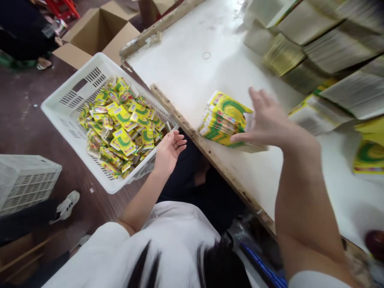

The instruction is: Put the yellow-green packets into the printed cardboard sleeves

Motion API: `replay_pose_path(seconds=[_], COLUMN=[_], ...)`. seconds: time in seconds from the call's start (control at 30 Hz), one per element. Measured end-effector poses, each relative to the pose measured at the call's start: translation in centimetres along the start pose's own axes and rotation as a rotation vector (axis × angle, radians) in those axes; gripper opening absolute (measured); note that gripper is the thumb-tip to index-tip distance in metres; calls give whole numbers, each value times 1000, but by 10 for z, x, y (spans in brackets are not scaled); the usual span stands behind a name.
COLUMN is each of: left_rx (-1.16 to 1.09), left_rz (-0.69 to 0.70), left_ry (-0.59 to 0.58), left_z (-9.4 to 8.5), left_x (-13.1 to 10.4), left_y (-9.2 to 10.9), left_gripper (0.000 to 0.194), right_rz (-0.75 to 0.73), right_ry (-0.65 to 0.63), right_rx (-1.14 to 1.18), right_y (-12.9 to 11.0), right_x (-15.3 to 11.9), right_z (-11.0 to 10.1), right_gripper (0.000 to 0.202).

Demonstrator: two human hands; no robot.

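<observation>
My right hand reaches over the white tabletop with thumb and fingers spread. It is at the right end of a stack of flat yellow-and-green cartons, its thumb overlapping the near side; blur hides whether it touches them. My left hand is by the near edge of a white plastic basket, palm up, fingers loosely curled and apart, with nothing in it. Inside the basket lies a loose heap of small yellow-and-green packets.
Bundled stacks of folded cartons fill the table's far right. A worn wooden strip edges the white table. An open cardboard box and a grey-white crate are on the floor. Another person's shoe shows at left.
</observation>
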State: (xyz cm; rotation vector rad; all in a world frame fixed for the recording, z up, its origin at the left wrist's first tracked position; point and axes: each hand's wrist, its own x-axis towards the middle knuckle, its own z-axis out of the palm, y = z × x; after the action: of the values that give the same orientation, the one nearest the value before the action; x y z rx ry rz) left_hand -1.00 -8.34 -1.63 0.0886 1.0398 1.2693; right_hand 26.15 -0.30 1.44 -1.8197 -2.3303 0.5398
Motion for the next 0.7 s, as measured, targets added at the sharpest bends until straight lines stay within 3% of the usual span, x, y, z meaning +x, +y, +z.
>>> replay_pose_path(seconds=[0.07,0.2,0.33,0.43,0.5,0.57,0.7], left_rx=[18,49,88,141,202,295,540], left_rz=[-14,-2,-6,18,118,291,697], left_ry=[6,-4,-13,-58,-98,-127,-168], left_z=[-3,-6,-4,-4,-5,-6,4], left_x=[1,4,5,2,1,5,30], left_y=[-3,-4,-6,-11,-14,-15,-15], left_gripper=[11,9,13,20,26,29,41], right_rz=[-61,-174,-224,-227,-237,-241,-99], right_ry=[-138,-56,5,5,59,177,395], right_rx=[56,85,77,37,27,62,130], right_y=[-6,-16,-15,-15,-16,-21,-40], right_x=[4,-6,-17,-23,-31,-43,-65], right_z=[0,18,34,30,22,13,18], right_gripper=[132,93,92,101,110,105,58])
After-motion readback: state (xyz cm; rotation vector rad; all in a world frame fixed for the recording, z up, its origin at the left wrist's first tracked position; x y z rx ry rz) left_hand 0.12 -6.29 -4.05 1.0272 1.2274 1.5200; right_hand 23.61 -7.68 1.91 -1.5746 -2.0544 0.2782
